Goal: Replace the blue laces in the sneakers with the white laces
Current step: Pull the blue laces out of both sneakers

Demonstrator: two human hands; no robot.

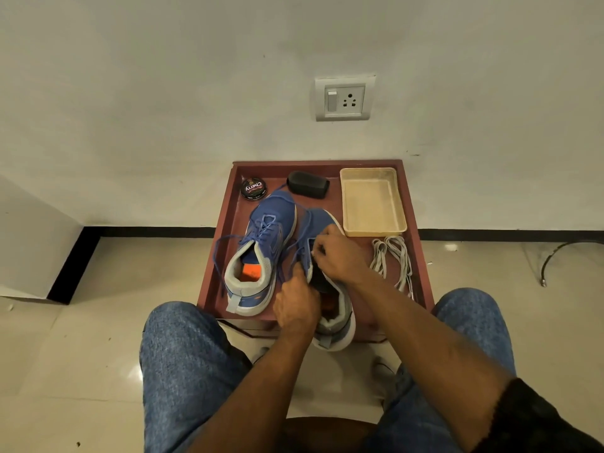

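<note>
A round black polish tin (253,188) reads "Cherry". Two blue mesh sneakers (261,253) sit on a reddish-brown tray table (421,256), white laces (394,259) bundled beside them. The right hand (340,253) pinches the right sneaker's (336,325) blue lace (295,246); the left hand (295,302) grips its side.

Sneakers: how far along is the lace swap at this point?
Early. Done: nothing visibly finished. The left sneaker is laced blue, its lace ends loose. In hand: both the left hand and right hand work at the right sneaker, still with blue lace. Left: the white laces lie untouched on the table.
</note>
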